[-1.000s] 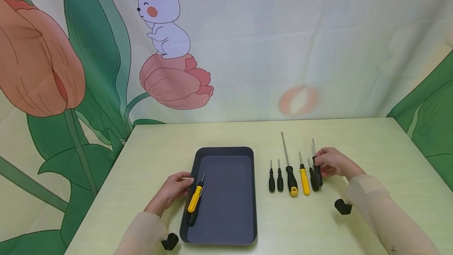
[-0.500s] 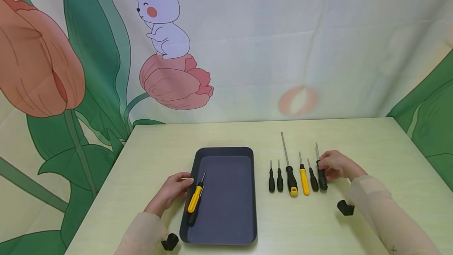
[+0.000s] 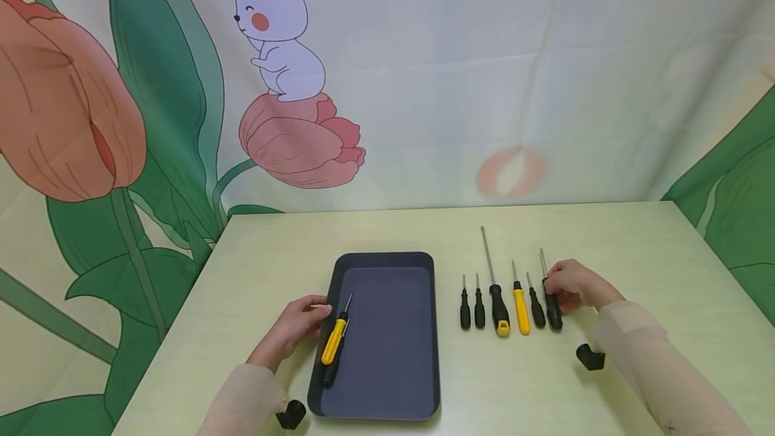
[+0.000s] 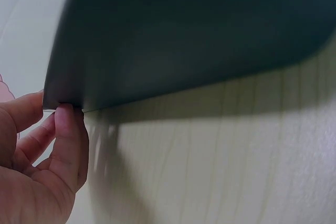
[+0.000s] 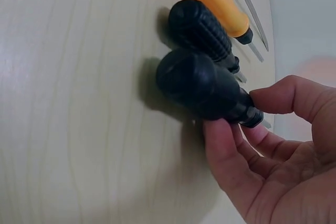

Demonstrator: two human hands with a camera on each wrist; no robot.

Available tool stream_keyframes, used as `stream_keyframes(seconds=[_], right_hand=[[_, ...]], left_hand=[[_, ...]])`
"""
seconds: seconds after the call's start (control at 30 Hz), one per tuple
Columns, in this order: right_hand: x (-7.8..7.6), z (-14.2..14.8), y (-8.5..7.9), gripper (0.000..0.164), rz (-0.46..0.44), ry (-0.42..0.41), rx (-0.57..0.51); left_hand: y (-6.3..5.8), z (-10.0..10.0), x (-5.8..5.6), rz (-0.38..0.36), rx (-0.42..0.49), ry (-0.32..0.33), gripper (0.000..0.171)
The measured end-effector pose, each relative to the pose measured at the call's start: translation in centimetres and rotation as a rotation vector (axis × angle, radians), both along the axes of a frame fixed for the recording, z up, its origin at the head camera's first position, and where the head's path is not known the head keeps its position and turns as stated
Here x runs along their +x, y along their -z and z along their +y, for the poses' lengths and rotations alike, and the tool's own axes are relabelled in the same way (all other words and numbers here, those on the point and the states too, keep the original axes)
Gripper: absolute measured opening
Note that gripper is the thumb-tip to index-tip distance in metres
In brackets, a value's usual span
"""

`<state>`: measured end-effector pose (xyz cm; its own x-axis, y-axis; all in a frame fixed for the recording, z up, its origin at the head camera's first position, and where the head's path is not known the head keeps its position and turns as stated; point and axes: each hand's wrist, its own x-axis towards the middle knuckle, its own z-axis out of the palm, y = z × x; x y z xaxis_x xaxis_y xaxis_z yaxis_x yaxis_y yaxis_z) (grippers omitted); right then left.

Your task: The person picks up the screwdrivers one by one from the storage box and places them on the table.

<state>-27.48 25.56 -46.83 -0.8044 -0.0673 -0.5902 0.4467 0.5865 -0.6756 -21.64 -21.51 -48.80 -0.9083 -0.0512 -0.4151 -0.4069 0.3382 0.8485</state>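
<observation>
My right hand [image 3: 575,284] pinches a black screwdriver [image 3: 553,308] by the neck of its handle, at the right end of a row. Seen from the right wrist, its thick handle [image 5: 205,85] lies between thumb and fingers, close over the table. Directly left of it lies a smaller black screwdriver [image 3: 536,308], then a yellow one [image 3: 521,311]. My left hand [image 3: 297,325] holds the left rim of a dark grey tray [image 3: 393,342]; in the left wrist view the fingertips grip the tray's edge [image 4: 157,66]. Inside the tray, a yellow-and-black screwdriver [image 3: 335,340] overlaps a black one [image 3: 329,374].
Farther left in the row are a long black screwdriver with a yellow end [image 3: 499,311] and two small black screwdrivers, one nearer the tray [image 3: 465,311] and its neighbour [image 3: 480,311]. A printed curtain [image 3: 424,86] hangs behind the pale table [image 3: 272,241].
My right hand has moved the black screwdriver slightly right and toward me, away from the smaller black one beside it. The left hand and the tray have stayed in place.
</observation>
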Motion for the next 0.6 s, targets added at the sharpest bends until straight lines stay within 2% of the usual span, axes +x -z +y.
stream_keyframes(seconds=[0.37, 0.6], right_hand=[[-0.3, -0.6, 0.2, 0.018, 0.008, 0.01, 0.128], [-0.4, -1.0, 0.0, 0.02, 0.002, 0.01, 0.158]], left_hand=[[0.0, 0.0, 0.0, -0.004, -0.004, -0.004, 0.037], [0.0, 0.0, 0.0, -0.008, -0.006, -0.003, 0.038]])
